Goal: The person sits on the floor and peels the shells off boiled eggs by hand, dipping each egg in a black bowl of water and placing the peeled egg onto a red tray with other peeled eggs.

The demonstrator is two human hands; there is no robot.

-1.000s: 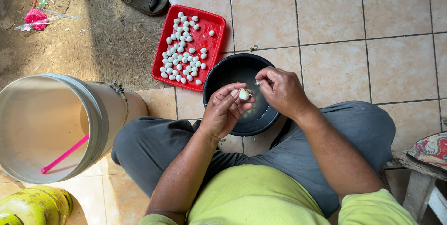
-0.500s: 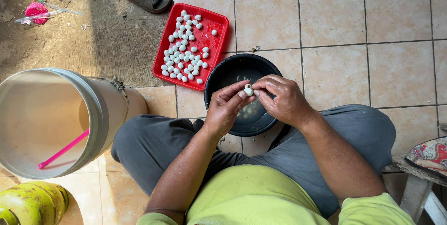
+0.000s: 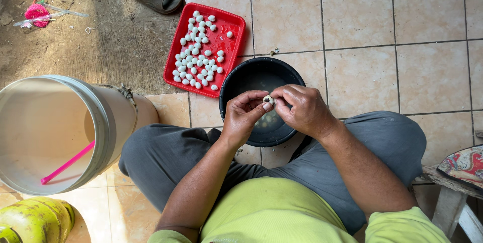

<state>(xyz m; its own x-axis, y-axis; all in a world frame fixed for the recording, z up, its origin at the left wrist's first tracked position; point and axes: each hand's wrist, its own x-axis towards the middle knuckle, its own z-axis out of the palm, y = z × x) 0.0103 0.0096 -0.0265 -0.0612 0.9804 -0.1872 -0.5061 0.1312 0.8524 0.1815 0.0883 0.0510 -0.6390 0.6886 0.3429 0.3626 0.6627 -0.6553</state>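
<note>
Small white egg (image 3: pixel 269 100) is pinched between fingertips of left hand (image 3: pixel 245 117) and right hand (image 3: pixel 304 109), above black bowl (image 3: pixel 261 99). Red tray (image 3: pixel 231 24) of peeled eggs (image 3: pixel 197 52) lies just beyond the bowl; white bucket (image 3: pixel 108 132) stands left of it, on beige tiled floor (image 3: pixel 362 21).

There is one view only, from a camera on the person's head, looking almost straight down past the chest and folded legs at the tiled floor (image 3: pixel 362 16). It sits close above the hands, which meet near the frame's middle over a black bowl (image 3: pixel 241 79). Farther off lies a red tray (image 3: pixel 229 39); a white bucket (image 3: pixel 105 122) fills the near left, and a stool corner (image 3: pixel 448 187) shows at near right.
</note>
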